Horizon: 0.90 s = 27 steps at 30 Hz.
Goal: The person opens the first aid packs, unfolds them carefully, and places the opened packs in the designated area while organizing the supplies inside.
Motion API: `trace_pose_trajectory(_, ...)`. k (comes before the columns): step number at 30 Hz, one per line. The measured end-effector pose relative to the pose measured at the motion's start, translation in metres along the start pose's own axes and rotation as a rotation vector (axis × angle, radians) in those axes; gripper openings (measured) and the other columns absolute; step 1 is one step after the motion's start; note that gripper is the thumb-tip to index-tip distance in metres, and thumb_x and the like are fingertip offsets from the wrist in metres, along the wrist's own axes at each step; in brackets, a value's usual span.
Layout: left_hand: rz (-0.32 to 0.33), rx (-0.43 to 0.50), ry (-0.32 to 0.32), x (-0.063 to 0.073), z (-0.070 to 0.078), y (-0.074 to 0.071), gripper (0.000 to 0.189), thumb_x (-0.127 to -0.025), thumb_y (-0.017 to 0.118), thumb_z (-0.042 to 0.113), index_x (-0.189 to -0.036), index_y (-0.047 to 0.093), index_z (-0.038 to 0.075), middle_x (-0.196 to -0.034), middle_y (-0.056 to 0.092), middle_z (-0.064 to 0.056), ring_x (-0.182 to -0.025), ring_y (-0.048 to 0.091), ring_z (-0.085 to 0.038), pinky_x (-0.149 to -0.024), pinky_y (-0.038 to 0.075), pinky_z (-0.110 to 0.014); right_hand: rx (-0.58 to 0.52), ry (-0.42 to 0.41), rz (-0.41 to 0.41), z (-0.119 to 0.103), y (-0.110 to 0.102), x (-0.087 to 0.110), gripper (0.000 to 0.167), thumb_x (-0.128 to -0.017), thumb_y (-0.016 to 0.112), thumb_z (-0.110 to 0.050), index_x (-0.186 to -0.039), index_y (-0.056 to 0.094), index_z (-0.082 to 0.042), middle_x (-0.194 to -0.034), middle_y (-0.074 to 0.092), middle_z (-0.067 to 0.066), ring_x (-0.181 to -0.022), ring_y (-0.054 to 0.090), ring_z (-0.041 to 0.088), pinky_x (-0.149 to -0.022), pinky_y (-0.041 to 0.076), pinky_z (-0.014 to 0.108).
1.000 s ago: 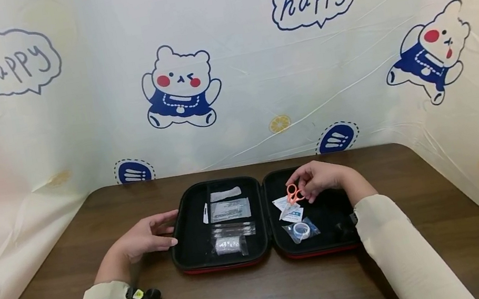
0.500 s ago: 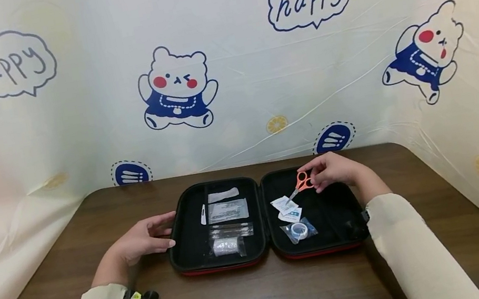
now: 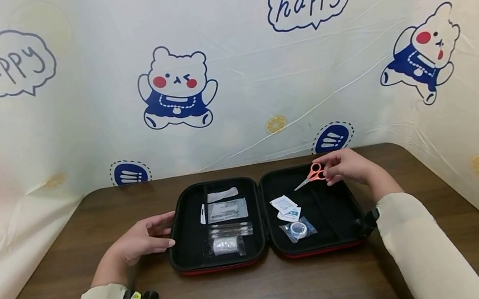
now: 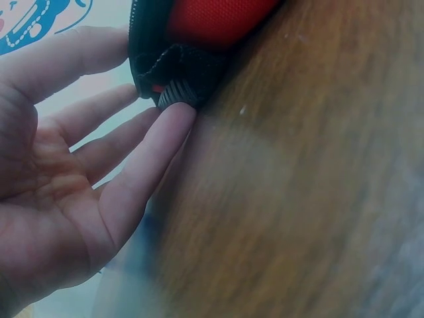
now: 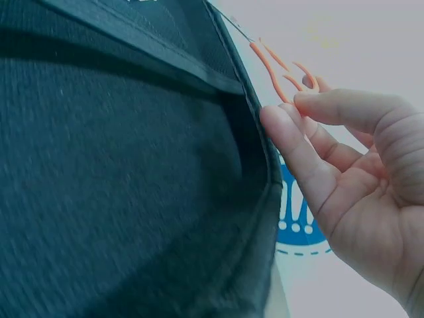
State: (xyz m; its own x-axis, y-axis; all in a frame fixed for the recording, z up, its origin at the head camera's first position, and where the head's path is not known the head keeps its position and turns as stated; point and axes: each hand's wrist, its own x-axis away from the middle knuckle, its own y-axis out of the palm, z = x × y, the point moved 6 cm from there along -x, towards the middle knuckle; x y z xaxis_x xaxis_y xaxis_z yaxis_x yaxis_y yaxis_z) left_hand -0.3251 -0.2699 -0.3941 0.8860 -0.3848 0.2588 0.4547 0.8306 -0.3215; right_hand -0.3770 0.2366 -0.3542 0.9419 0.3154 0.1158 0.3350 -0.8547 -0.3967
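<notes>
A black-lined zip case with a red outside lies unfolded on the table, its left half [image 3: 192, 238] and right half [image 3: 353, 220] joined in the middle. My right hand [image 3: 349, 167] pinches small scissors [image 3: 316, 172] by their orange handles, above the far part of the right half. Their blades point left and down. In the right wrist view the thumb and fingertips grip the scissors [image 5: 271, 69] at the handle end, beside the case rim [image 5: 248, 99]. My left hand [image 3: 142, 241] touches the left rim with fairly straight fingers; in the left wrist view, fingertips meet the zipper edge [image 4: 132, 46].
On the right half lie white paper sachets [image 3: 284, 205] and a bagged tape roll [image 3: 298, 230]. The left half holds a wrapped bandage roll [image 3: 226, 246], a flat packet [image 3: 227, 210], clear packaged swabs [image 3: 231, 230] and white tweezers-like strip [image 3: 203, 213]. A printed curtain [image 3: 228, 87] stands behind the table.
My right hand has moved right and away with the scissors, and the blades have come off the white sachets. The left hand keeps its place on the rim.
</notes>
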Motion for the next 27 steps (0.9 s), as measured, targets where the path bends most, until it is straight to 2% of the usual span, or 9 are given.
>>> trace_pose_trajectory(7,0.003,0.007,-0.005,-0.001,0.000,0.001,0.085,-0.083,0.078,0.011,-0.152,0.030,0.005,-0.145,0.037,-0.029,-0.130,0.041,-0.042,-0.089,0.054,-0.040,0.028,0.037,0.078,0.004,-0.016,0.008,0.046,-0.092,0.058,0.006,-0.137,0.048,0.009,-0.101,0.056,0.025,-0.079,0.066,0.024,-0.081,0.057,0.043)
trace_pose_trajectory(16,0.004,0.011,-0.007,-0.002,0.001,-0.001,0.085,-0.083,0.077,0.010,-0.153,0.029,0.006,-0.146,0.037,-0.029,-0.130,0.040,-0.042,-0.089,0.054,-0.040,0.034,0.094,0.185,0.008,-0.031,0.011,0.047,-0.092,0.058,0.008,-0.138,0.048,0.008,-0.101,0.057,0.023,-0.079,0.066,0.023,-0.077,0.058,0.037)
trace_pose_trajectory(27,0.001,0.017,-0.010,0.000,0.000,-0.001,0.086,-0.082,0.078,0.010,-0.153,0.029,0.005,-0.146,0.036,-0.029,-0.131,0.039,-0.043,-0.090,0.053,-0.041,0.046,0.108,0.186,0.016,-0.031,0.009,0.047,-0.091,0.058,0.009,-0.137,0.047,0.011,-0.095,0.058,0.021,-0.073,0.068,0.020,-0.072,0.059,0.034)
